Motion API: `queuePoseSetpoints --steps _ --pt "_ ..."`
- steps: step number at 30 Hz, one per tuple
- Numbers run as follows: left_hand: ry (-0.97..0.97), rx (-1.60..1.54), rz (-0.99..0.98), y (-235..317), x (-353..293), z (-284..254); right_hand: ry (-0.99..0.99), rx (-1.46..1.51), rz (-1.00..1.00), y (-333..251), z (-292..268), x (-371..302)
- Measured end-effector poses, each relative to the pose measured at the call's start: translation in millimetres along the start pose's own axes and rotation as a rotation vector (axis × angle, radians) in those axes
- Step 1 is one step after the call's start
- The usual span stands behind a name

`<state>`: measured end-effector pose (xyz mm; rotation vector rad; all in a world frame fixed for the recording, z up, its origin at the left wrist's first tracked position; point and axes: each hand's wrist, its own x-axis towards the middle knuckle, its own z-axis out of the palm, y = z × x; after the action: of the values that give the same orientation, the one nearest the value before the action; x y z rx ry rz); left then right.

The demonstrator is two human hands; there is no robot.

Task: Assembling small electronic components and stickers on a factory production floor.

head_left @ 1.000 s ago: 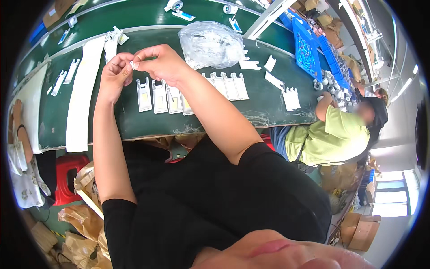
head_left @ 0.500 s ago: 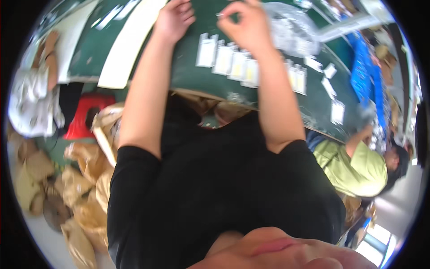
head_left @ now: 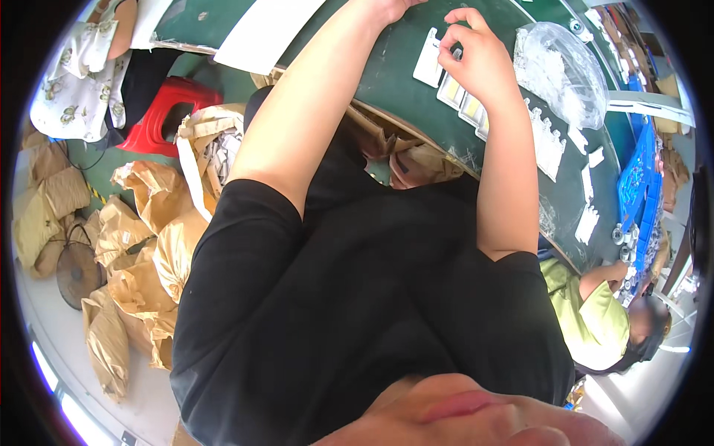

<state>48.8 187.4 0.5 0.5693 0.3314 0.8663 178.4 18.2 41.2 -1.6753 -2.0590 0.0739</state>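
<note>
My right hand (head_left: 480, 63) is over the green table (head_left: 387, 67), its thumb and index finger curled together in a pinch. Whatever sits between those fingertips is too small to make out. Right beside them lies a white flat piece (head_left: 428, 61) with a narrow tab. More such pieces with yellowish centres (head_left: 471, 109) line up under my right wrist, partly covered by it. Only the wrist and part of my left hand (head_left: 390, 7) show at the top edge; most of its fingers are cut off.
A clear plastic bag of white parts (head_left: 558, 70) lies beyond my right hand. Several white pieces (head_left: 547, 145) stand right of my forearm. A long white sheet (head_left: 268, 33) covers the table's left part. Brown bags (head_left: 137, 275) and a red stool (head_left: 167, 115) are left. Co-workers sit both sides.
The view has swung, shifting the table and both arms rightward in the picture. My left hand has slid mostly past the top edge. My right hand is now close to the row's end piece.
</note>
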Motion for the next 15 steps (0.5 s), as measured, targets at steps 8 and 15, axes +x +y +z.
queuePoseSetpoints --steps 8,15 --pt "0.071 0.053 -0.006 -2.7 5.2 -4.1 -0.016 -0.098 0.019 1.1 9.0 1.7" --pt "0.071 0.073 -0.032 -2.2 6.8 -6.1 -0.023 -0.165 0.043 -4.0 11.4 3.7"
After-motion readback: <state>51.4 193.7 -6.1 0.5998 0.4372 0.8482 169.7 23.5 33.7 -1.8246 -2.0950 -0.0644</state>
